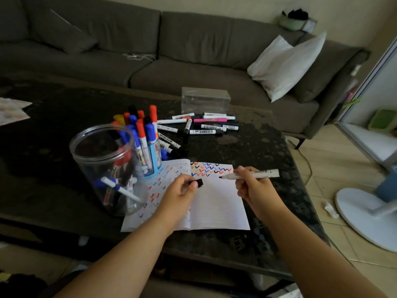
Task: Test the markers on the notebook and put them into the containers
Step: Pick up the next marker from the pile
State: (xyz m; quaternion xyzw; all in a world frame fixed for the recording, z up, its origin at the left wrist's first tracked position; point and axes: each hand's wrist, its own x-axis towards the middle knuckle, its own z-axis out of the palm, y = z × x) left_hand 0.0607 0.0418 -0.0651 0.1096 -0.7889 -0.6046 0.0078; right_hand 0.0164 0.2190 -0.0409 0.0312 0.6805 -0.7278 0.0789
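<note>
An open notebook (217, 203) lies on the dark table (247, 145), its pages marked with rows of coloured ticks. My right hand (253, 186) grips an uncapped white marker (257, 174), its black tip pointing left just above the right page. My left hand (182, 190) pinches the marker's black cap (199, 183) over the notebook's middle. A clear round jar (103, 166) at the left holds several markers. Behind it a smaller cup (153, 157) is packed with upright red, blue and yellow markers. Loose markers (202, 124) lie in a pile further back.
A clear rectangular box (205, 100) stands at the table's far edge before a grey sofa (193, 61) with a white pillow (285, 63). Papers (10, 110) lie at the far left. A white fan base (369, 214) sits on the tiled floor to the right.
</note>
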